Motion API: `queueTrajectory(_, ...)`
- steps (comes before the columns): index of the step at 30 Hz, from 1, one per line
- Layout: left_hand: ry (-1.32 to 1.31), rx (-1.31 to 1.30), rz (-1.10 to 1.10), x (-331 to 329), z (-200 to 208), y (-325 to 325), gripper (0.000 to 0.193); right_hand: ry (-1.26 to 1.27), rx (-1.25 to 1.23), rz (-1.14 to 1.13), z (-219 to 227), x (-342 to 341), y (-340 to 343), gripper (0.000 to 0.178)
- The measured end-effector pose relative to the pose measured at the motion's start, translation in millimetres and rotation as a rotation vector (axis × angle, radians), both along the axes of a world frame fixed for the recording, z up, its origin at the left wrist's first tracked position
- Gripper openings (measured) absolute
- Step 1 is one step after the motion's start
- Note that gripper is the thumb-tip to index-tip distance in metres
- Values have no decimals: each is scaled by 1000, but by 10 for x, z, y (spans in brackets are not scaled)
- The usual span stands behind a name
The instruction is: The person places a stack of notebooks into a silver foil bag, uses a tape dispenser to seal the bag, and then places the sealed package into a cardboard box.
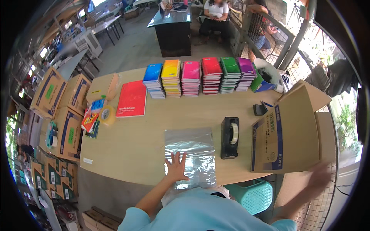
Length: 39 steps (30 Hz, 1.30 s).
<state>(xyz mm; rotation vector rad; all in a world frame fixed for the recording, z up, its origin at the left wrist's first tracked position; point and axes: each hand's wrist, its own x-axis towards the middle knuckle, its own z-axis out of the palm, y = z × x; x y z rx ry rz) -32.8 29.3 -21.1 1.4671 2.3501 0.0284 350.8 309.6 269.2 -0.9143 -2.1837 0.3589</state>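
My left hand (176, 168) lies with spread fingers on a clear plastic bag (192, 144) at the table's front edge, pressing it flat. Off to the right, my right hand (320, 178) is smeared by motion beside the open side of a large cardboard box (287, 134); its fingers cannot be made out, nor whether it holds anything. Between bag and box stands a black tape dispenser (230, 138) with a roll of clear tape. Along the far edge are stacks of notebooks: blue (153, 81), yellow (171, 78), pink (191, 79), red (211, 76), green (230, 75) and purple (245, 74).
A large red notebook (132, 99) lies left of the stacks, near a wide tape roll (107, 114) and colourful packets (90, 120). Cardboard boxes (69, 133) crowd the table's left side. A turquoise stool (256, 196) stands below the front edge. A seated person (216, 15) is beyond the table.
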Motion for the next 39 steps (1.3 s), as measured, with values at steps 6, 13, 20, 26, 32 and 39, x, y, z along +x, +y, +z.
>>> queueTrajectory(6, -72, 66, -13, -77, 15, -26, 140, -578, -172, 628, -2597, -2017, -1479, 59)
queueTrajectory(13, -126, 98, -11, -272, 98, -85, 132, -1069, -181, 618, -2920, -1888, -1434, 104)
queueTrajectory(20, -194, 20, -60, -790, 77, 192, 102, -1159, 8, 824, -3035, -1672, -1099, 103)
queueTrajectory(26, 289, 980, 72, -3116, 955, 1246, 29, -903, -571, 748, -1905, -2569, -436, 73)
queueTrajectory(32, 350, 395, -429, -4324, 1688, 2129, 40, -82, -495, 485, -1121, -4197, 112, 17)
queueTrajectory(39, 370, 329, -581, -4233, 1959, 2539, 35, -253, -121, 247, -1178, -6323, 1301, 45)
